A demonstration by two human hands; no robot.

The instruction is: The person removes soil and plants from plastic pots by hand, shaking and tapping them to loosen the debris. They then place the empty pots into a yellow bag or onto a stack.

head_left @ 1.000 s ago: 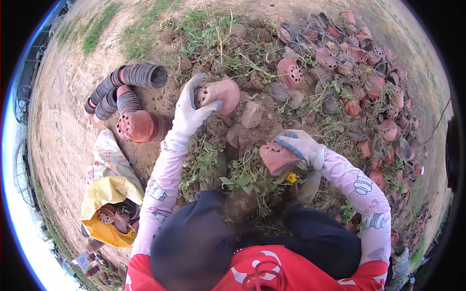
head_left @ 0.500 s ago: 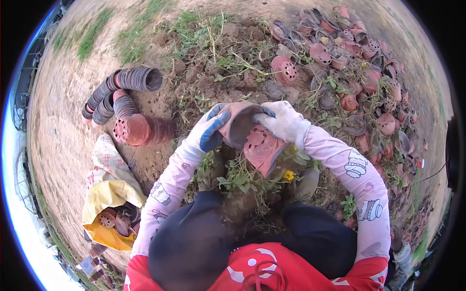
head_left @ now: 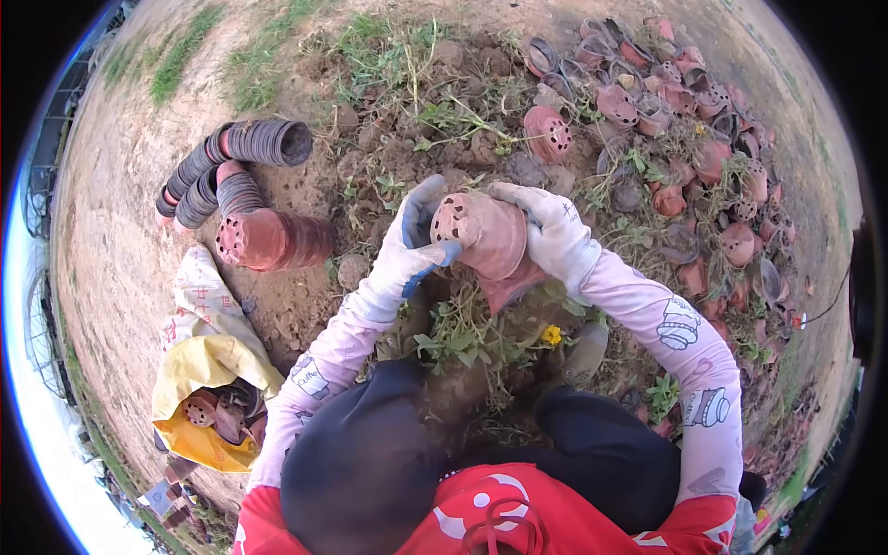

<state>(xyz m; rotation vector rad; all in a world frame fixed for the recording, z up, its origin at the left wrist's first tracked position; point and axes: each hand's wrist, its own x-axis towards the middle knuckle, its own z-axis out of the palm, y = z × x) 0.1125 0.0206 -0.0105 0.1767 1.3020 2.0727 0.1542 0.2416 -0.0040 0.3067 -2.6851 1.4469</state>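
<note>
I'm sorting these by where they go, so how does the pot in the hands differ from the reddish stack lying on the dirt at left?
The held pot is up off the ground, gripped by the left hand and right hand; the red stack lies on its side on bare dirt, untouched. The held pot looks paler and dustier, the red stack darker. Both show holed bottoms.

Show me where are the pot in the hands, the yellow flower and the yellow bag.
pot [head_left: 481,231], head view, its side wall
yellow flower [head_left: 552,334], head view, the bloom
yellow bag [head_left: 208,365], head view, its folded top
</note>
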